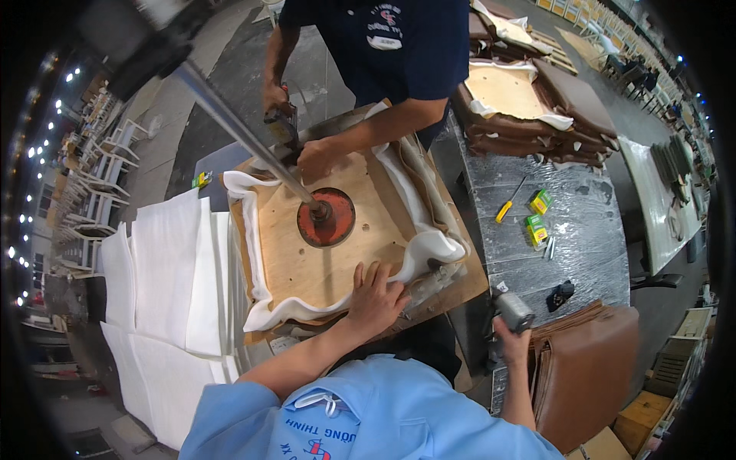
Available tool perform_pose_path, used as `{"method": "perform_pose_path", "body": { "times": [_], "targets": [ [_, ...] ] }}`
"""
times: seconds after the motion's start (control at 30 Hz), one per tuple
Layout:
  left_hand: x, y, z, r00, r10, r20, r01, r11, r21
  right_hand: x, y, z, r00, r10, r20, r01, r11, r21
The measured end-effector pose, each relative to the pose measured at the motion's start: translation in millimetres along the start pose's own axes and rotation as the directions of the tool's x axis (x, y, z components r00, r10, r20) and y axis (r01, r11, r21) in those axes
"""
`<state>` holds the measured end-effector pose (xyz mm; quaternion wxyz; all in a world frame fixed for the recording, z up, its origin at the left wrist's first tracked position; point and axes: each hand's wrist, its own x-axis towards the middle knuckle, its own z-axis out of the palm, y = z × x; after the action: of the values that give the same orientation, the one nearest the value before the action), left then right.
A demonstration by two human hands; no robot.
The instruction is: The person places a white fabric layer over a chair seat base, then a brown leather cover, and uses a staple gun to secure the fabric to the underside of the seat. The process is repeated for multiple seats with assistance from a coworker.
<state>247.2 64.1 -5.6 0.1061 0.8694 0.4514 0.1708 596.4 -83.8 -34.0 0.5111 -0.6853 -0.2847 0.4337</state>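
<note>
A square plywood seat panel (pixel 295 264) lies in front of me, bordered by loose white padding (pixel 303 310) and brown cover material. A red round press plate (pixel 326 218) on a metal rod bears down on its middle. My left hand (pixel 376 300) rests on the panel's near edge, fingers apart over the padding and wood. Away to the right, my right hand (pixel 512 343) is closed around a grey staple gun (pixel 514 310), clear of the panel. Across from me, a co-worker's hand (pixel 277 100) holds another staple gun (pixel 281 126) at the far edge; their other hand (pixel 317 159) touches that edge.
White padding sheets (pixel 165 268) are stacked at the left. On the plastic-covered table (pixel 586 264) at right lie a yellow-handled screwdriver (pixel 504 210), small green-yellow boxes (pixel 537 230) and a black object (pixel 560 295). Brown covers (pixel 590 376) lie near right; padded panels (pixel 502 88) are piled behind.
</note>
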Motion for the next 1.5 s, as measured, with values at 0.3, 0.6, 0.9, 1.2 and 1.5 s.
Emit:
{"method": "perform_pose_path", "body": {
  "times": [0.3,0.6,0.9,1.2,1.5],
  "targets": [
    [16.4,-27.6,14.7,0.996,0.043,-0.076,-0.045,0.999,-0.029,-28.0,-58.9,112.1,0.953,0.126,0.276,-0.09,0.986,-0.141],
    [27.2,-36.9,13.2,0.997,-0.017,-0.076,0.008,0.993,-0.115,-7.3,-78.1,151.7,0.909,0.084,0.408,-0.005,0.981,-0.192],
    [31.5,-48.3,19.8,0.999,0.018,-0.034,-0.024,0.982,-0.185,5.5,-57.1,158.7,0.911,-0.01,0.412,0.193,0.894,-0.406],
    [23.3,-50.9,34.4,0.995,0.079,0.06,-0.073,0.993,-0.095,0.0,-60.5,157.0,0.919,0.096,0.381,0.12,0.855,-0.505],
    [27.4,-59.2,38.2,0.987,0.054,-0.149,-0.084,0.976,-0.203,3.8,-63.6,164.5,0.919,0.087,0.386,0.098,0.895,-0.434]
  ]
}}
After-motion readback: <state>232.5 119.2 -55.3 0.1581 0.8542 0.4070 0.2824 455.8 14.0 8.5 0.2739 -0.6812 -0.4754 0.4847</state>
